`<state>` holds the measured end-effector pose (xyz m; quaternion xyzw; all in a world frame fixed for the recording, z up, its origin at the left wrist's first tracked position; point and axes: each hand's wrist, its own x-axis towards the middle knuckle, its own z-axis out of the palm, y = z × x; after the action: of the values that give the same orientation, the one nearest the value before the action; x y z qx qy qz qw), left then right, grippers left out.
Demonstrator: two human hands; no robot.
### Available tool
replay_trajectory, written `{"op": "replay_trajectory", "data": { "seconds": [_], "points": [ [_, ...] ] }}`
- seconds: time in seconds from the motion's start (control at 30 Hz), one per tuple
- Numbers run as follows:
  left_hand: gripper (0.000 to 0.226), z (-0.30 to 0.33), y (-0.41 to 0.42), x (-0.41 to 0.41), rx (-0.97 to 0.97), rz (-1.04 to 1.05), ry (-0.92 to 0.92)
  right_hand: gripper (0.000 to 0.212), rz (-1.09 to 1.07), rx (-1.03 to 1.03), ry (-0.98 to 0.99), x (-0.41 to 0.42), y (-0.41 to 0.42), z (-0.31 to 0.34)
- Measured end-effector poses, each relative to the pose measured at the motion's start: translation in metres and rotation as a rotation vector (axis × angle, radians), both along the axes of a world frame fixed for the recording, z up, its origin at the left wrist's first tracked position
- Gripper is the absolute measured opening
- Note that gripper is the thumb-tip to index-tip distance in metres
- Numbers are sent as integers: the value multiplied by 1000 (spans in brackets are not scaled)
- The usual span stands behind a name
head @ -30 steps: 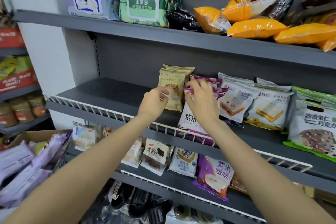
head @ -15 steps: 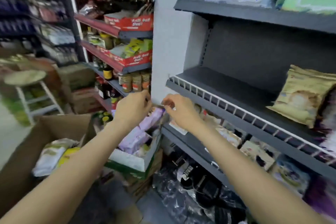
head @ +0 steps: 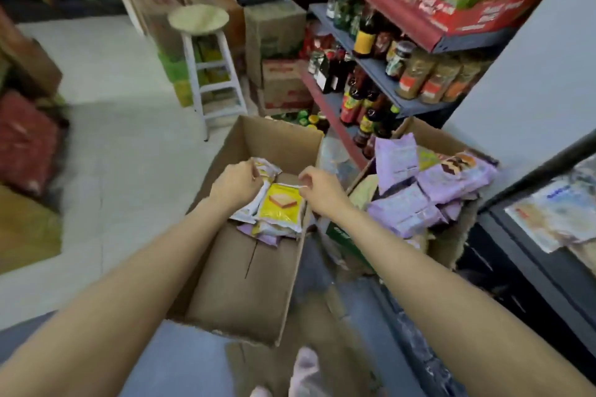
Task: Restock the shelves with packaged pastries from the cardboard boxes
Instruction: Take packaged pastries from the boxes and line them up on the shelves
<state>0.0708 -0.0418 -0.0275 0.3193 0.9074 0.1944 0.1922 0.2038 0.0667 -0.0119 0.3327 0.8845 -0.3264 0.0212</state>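
Observation:
An open cardboard box (head: 245, 287) stands on the floor below me, with a small pile of pastry packets at its far end. My left hand (head: 234, 184) curls its fingers on the edge of a white-and-yellow packet (head: 266, 170). The fingertips of my right hand (head: 318, 187) pinch the top right corner of a yellow packet with a cake picture (head: 281, 207). A second box (head: 451, 245) to the right is heaped with purple pastry packets (head: 406, 213). The dark shelf unit (head: 545, 229) shows at the right edge.
A white stool (head: 206, 51) stands behind the box, with stacked cartons (head: 277, 42) beside it. Shelves of bottles and jars (head: 380, 74) run along the right. Red packs (head: 25, 138) and a brown carton lie at the left. Pale floor stretches between them.
I have turned away from the shelf, leftwards and down. Both hands left the shelf's packets, came down empty, and now reach into the open box onto the packets there.

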Motion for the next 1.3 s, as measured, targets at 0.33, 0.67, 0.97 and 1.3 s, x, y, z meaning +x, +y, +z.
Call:
{"op": "replay_trajectory", "data": {
  "seconds": [0.33,0.67,0.97,1.3],
  "points": [
    [41,-137,43,-108,-329,-121,-160,58,143,-22,-457,-127,47,-159],
    [110,-212,86,-139,-673,-647,198,112,328,81,-658,-164,84,-228],
    [64,-194,76,-133,-628,-686,364,62,257,170,-547,-159,73,-206],
    [57,-76,24,-83,-227,-148,239,75,-268,199,-86,-96,30,-72]
  ]
}}
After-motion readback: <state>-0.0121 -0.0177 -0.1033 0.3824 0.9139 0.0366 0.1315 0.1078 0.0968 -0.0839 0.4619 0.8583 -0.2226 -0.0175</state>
